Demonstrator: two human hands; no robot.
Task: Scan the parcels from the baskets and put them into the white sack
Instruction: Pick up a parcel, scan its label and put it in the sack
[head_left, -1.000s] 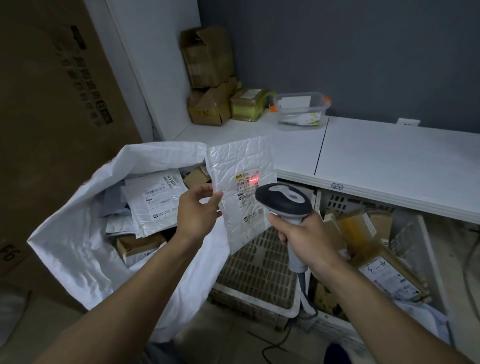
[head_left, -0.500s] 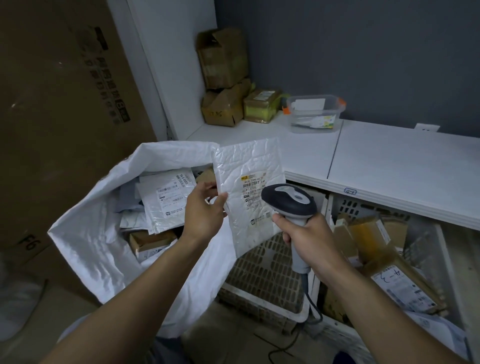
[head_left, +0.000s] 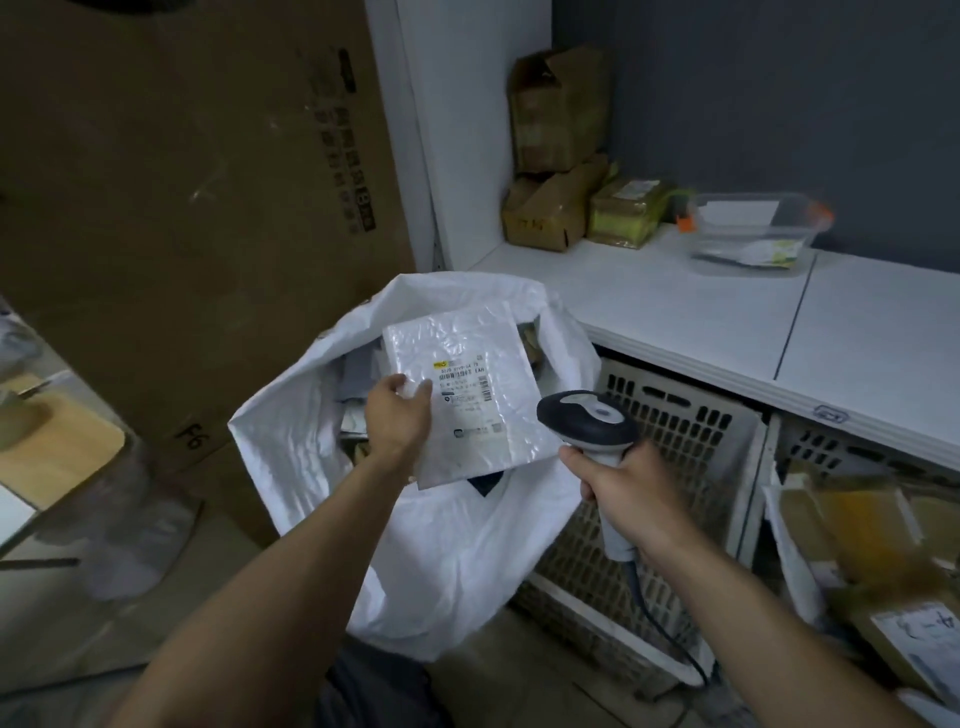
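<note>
Fingers (head_left: 589, 480) of your right hand (head_left: 631, 486) are clenched round the pale grip of the scanner (head_left: 587, 421), lower centre-right of frame. Its dark head points up-left and the cable drops from the butt.

Left hand (head_left: 397, 423), centre frame, pinches the white bubble mailer (head_left: 467, 358) at its left edge. The thumb is on the face just beside the label; the other fingers are behind it, hidden.

The mailer faces you with the barcode label showing, overlapping the open mouth of the white sack (head_left: 452, 545). Can't tell if it's past the rim. More parcels are partly visible inside the sack, behind the mailer.

Right of the sack, touching it, is a slotted basket (head_left: 691, 431) under the white counter (head_left: 675, 312). The second basket (head_left: 826, 449), at the right edge, holds brown parcels (head_left: 872, 519).

Further back on the counter, upper centre: stacked cardboard boxes (head_left: 558, 109) in the corner and a clear plastic tub (head_left: 753, 234) to their right.

A big cardboard carton (head_left: 182, 182) fills the upper left.
</note>
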